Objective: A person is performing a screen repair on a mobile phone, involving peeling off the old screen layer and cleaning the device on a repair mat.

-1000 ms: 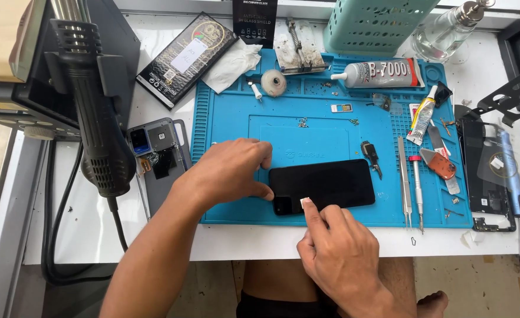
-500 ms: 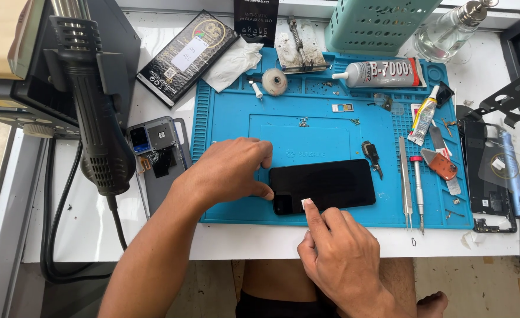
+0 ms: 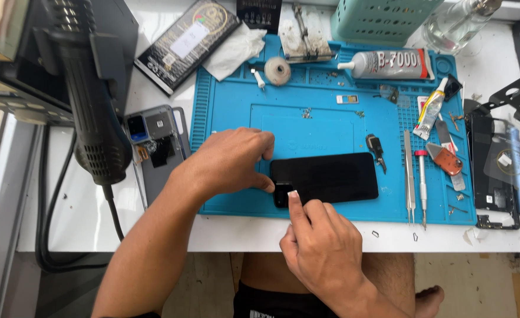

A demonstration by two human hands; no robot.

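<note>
A black phone screen (image 3: pixel 330 176) lies face up on the blue work mat (image 3: pixel 324 126), near its front edge. My left hand (image 3: pixel 230 162) rests on the mat and pinches the screen's left end with thumb and fingers. My right hand (image 3: pixel 322 247) comes from below; its thumb tip presses on the screen's lower left corner, the other fingers curled. An opened grey phone body (image 3: pixel 157 147) lies left of the mat, beside my left wrist.
A black hot-air gun (image 3: pixel 92 100) and its cable hang at the left. Tweezers and a screwdriver (image 3: pixel 416 176), a glue tube (image 3: pixel 389 63), a tape roll (image 3: pixel 277 70), small screws and parts lie on the mat. Another black phone frame (image 3: pixel 492 171) lies at right, a green basket (image 3: pixel 377 17) behind.
My right thumb has shifted slightly left along the screen's lower edge. My left hand and the screen have stayed in place.
</note>
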